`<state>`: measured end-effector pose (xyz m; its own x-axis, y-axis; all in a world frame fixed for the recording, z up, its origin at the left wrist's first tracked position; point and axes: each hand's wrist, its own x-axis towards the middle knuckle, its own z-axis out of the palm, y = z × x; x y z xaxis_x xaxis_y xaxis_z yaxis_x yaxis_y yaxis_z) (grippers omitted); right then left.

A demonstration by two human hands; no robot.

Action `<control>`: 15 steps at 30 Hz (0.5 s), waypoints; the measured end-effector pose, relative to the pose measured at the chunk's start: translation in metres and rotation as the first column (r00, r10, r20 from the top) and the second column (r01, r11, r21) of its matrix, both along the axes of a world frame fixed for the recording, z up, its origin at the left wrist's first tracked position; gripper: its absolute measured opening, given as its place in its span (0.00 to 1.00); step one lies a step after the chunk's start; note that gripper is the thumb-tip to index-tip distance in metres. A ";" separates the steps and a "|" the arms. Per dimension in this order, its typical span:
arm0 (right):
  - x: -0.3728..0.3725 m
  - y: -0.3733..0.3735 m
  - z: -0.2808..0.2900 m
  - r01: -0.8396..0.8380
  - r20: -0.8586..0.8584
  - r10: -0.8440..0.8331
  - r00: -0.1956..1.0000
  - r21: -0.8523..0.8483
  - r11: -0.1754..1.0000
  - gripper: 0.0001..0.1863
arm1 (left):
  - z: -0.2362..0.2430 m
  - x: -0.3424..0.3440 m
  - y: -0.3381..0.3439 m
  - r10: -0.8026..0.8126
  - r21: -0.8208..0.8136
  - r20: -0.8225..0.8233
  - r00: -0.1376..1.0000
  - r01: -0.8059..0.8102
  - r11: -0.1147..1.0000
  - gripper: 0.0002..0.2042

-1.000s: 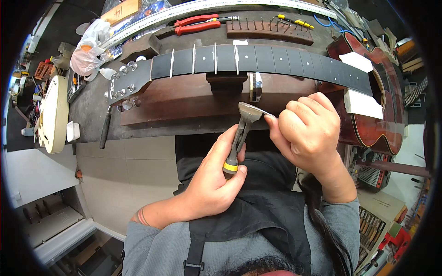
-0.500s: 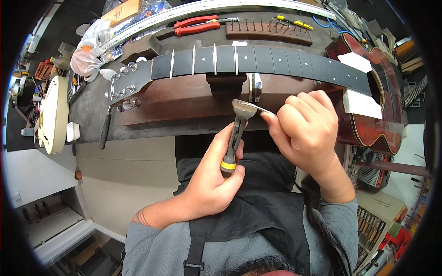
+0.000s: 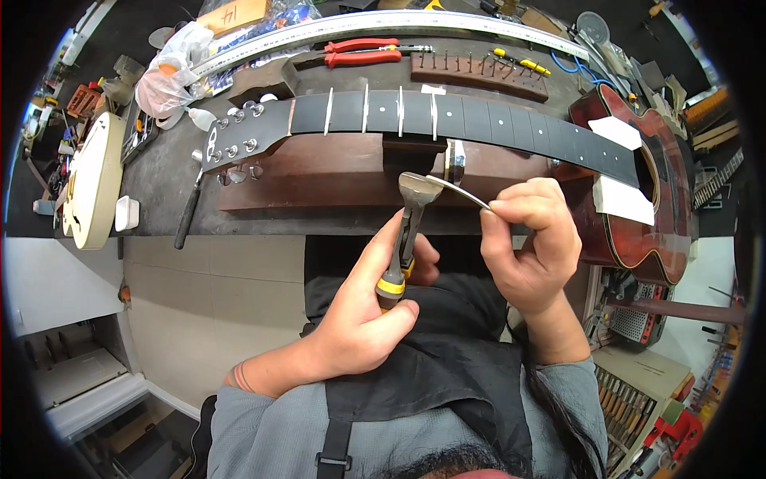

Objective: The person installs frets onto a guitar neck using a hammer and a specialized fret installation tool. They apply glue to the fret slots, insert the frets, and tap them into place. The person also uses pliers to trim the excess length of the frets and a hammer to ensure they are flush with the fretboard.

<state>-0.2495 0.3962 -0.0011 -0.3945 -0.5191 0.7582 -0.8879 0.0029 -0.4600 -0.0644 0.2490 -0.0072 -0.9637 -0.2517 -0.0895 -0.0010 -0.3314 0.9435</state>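
Head view: at the centre of the frame, the left hand wraps the handles of a pair of nippers, whose broad head points up toward the desk. Right of centre, the right hand pinches the near end of a thin, curved wire between thumb and fingertip. So both hands are closed on something, and the wire spans the gap between them, its far end at the right edge of the nippers' head; I cannot tell whether the jaws bite it or only meet it. Just above, the fretboard crosses the frame, with four bright strips on its left half, toward the headstock. The likeliest trouble is the wire slipping or twisting, since the pinch takes only its tip. A hard squeeze with the wire askew could kink it, and a snipped piece might spring away. Were the nippers to swing upward, their steel head could mark the fretboard. Paper covers part of the guitar at right, but most of its red top lies bare to a dropped tool.
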 end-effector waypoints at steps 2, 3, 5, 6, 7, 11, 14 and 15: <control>0.004 0.000 -0.001 0.009 0.047 -0.007 0.999 -0.045 0.999 0.19 | 0.006 0.005 -0.009 0.001 0.046 -0.010 1.000 -0.001 0.999 0.48; 0.003 0.001 -0.004 0.012 0.059 -0.009 0.998 -0.063 0.998 0.18 | 0.007 0.009 -0.016 -0.002 0.069 -0.015 1.000 0.003 0.998 0.49; -0.001 0.004 -0.008 0.018 0.085 -0.009 0.996 -0.102 0.995 0.18 | 0.005 0.023 -0.032 0.220 0.043 -0.120 0.968 -0.217 0.975 0.49; 0.000 0.005 -0.005 0.012 0.108 -0.002 0.994 -0.093 0.996 0.17 | 0.006 0.028 -0.050 0.309 -0.048 -0.256 0.916 -0.332 0.942 0.47; 0.000 0.008 -0.005 0.021 0.155 -0.005 0.988 -0.099 0.995 0.17 | 0.016 0.035 -0.066 0.465 -0.115 -0.284 0.838 -0.511 0.852 0.44; 0.000 0.014 -0.009 0.032 0.304 0.007 0.953 -0.123 0.992 0.15 | 0.020 0.075 -0.173 0.848 -0.417 -0.267 0.458 -0.848 0.328 0.35; -0.004 0.012 -0.009 0.018 0.350 0.035 0.936 -0.147 0.989 0.14 | -0.007 0.122 -0.255 0.895 -0.746 -0.139 0.423 -0.639 0.186 0.34; -0.005 0.010 -0.008 0.008 0.375 0.049 0.926 -0.149 0.989 0.14 | -0.020 0.138 -0.278 0.908 -0.840 -0.076 0.412 -0.517 0.165 0.33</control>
